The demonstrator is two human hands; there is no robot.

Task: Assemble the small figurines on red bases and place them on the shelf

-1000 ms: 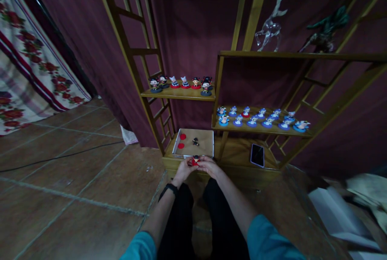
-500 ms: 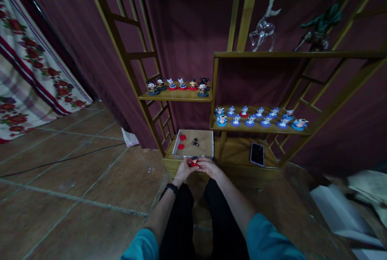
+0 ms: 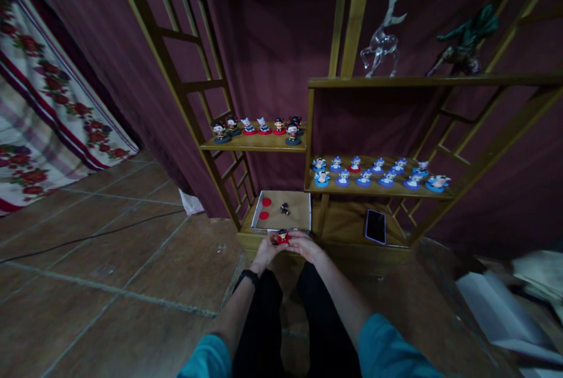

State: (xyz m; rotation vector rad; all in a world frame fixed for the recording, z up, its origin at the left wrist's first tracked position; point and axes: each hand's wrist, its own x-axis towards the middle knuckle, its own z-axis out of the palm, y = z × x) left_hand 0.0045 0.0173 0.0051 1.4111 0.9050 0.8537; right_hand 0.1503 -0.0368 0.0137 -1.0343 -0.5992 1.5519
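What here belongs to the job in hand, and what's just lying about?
Seemingly in use:
small red-and-black figurine, in the left hand and right hand
shallow white-edged cardboard box
flat round red discs inside
small black pieces inside

Apparently just lying about:
black-screened phone
clear deer-shaped ornament
dark green statuette
thin black cable

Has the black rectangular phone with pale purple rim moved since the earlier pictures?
No; judged against the brown wooden bottom shelf, the black rectangular phone lies in the same place.
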